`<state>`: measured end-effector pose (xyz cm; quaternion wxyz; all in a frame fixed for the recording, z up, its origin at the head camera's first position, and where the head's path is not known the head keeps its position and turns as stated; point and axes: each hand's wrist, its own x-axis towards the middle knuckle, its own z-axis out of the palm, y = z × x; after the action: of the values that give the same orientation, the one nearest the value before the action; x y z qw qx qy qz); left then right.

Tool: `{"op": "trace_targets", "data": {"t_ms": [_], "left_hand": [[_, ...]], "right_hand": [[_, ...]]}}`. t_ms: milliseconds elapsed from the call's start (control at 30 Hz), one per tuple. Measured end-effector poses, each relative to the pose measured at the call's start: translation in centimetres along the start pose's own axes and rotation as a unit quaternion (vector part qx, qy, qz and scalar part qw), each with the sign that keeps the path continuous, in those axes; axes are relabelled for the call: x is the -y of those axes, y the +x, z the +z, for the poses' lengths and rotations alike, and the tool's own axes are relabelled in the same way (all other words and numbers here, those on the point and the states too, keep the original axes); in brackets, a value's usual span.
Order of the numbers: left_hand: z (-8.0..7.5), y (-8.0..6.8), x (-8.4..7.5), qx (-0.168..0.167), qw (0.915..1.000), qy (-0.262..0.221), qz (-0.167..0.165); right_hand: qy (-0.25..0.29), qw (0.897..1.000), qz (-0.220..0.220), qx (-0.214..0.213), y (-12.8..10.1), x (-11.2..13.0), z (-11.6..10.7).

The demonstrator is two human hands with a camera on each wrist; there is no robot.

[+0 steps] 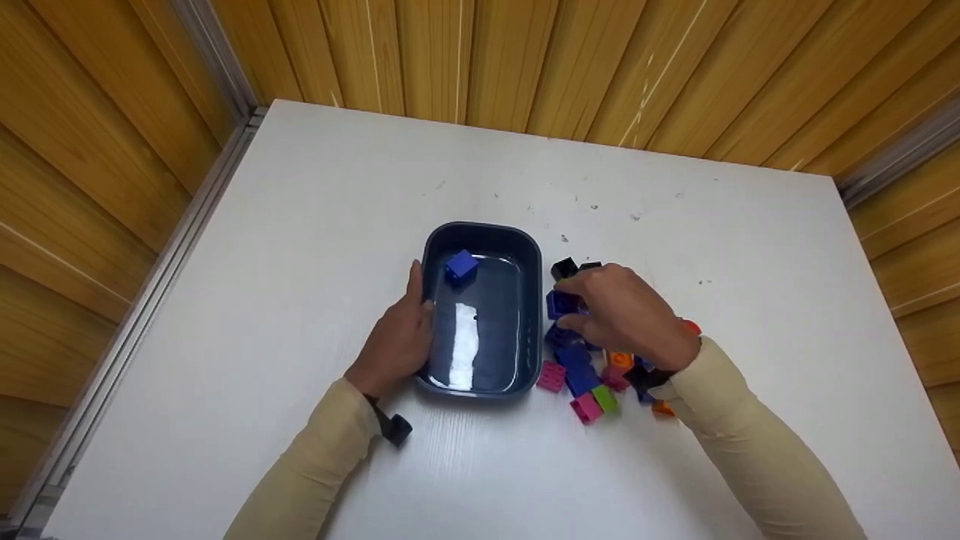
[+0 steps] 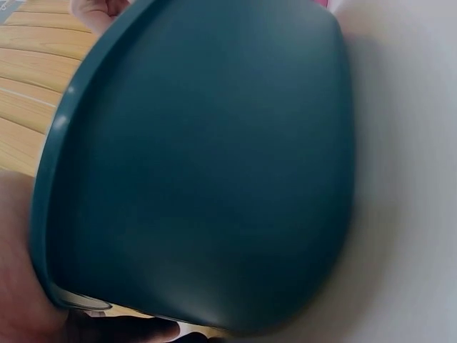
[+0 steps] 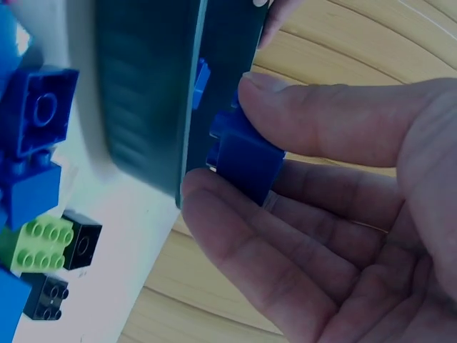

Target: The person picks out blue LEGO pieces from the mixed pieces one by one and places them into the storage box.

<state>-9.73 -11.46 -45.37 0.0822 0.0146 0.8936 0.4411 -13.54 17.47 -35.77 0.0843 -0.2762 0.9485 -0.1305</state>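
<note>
A dark blue rectangular dish (image 1: 486, 386) stands on the table with one blue building block (image 1: 461, 266) inside, near its far left corner. My left hand (image 1: 394, 341) holds the dish at its left wall, one finger stretched along the outside and the thumb by the rim. In the left wrist view the dish's outer side (image 2: 207, 157) covers most of the picture. My right hand (image 1: 622, 311) is over the pile of blocks right of the dish. Between thumb and fingers it pinches a blue building block (image 3: 250, 157), studs towards the dish in the right wrist view.
Loose blocks lie close to the dish's right side: pink (image 1: 551, 376), lime green (image 1: 604, 399), black (image 1: 564, 269), orange (image 1: 664, 409) and several blue ones (image 1: 577, 371). Part of the pile is hidden beneath the right hand. Wood-patterned panels (image 1: 487, 67) border the white table (image 1: 315, 195).
</note>
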Motion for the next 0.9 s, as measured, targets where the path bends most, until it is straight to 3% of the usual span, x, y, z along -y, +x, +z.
{"op": "trace_targets", "data": {"t_ms": [200,900], "left_hand": [[0.1,0.1,0.0,0.003,1.0000,-0.006,-0.007],[0.0,0.0,0.0,0.001,1.0000,-0.002,0.005]], "right_hand": [[-0.002,1.000,-0.023,-0.006,0.3,0.6,-0.1],[0.019,0.999,-0.006,0.032,1.5,1.9,0.1]]}}
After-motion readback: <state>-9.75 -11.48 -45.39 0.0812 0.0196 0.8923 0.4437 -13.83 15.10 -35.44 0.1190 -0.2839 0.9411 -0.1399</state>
